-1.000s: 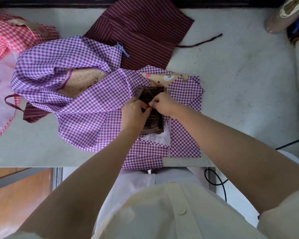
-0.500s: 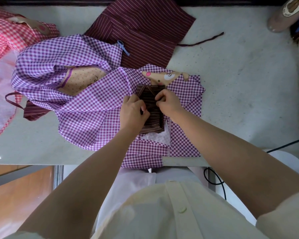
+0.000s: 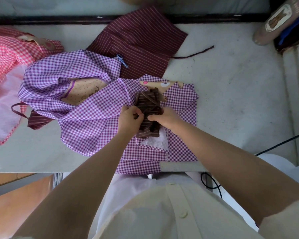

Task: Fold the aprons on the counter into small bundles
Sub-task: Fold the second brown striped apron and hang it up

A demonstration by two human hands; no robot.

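With my left hand (image 3: 130,119) and right hand (image 3: 167,116) both pinching its strap (image 3: 151,101), I am tying the striped apron bundle (image 3: 147,133), which is lying on the purple gingham apron (image 3: 93,116) near the counter's (image 3: 231,87) front edge, and next, I think, the knot needs pulling tight.

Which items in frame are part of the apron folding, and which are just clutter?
In the job:
left hand and right hand, both gripping the striped bundle
flat purple gingham apron under it
crumpled purple gingham apron
maroon striped apron
pink gingham apron
counter

Lying about:
black cable
tan bear-label item, top right
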